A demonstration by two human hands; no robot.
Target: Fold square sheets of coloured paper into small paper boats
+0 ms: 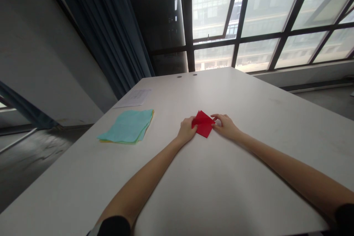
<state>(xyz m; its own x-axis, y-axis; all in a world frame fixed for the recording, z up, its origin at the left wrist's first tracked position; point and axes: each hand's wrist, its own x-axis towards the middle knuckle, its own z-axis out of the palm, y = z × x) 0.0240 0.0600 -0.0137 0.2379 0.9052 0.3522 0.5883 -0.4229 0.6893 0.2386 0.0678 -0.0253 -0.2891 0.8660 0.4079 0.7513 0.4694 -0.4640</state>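
A small folded red paper [203, 124] lies on the white table [249, 147], a little beyond the middle. My left hand [187, 129] rests at its left edge, fingers curled and pressing on the paper. My right hand [225, 125] is at the right corner, with fingertips pinching the paper's edge. Both forearms stretch out over the tabletop. The parts of the paper under my fingers are hidden.
A stack of coloured paper sheets [127, 127], teal on top, lies to the left. A white printed sheet [135, 97] sits beyond it near the table's left edge. Dark curtains [110, 29] and large windows [262, 14] stand behind the table.
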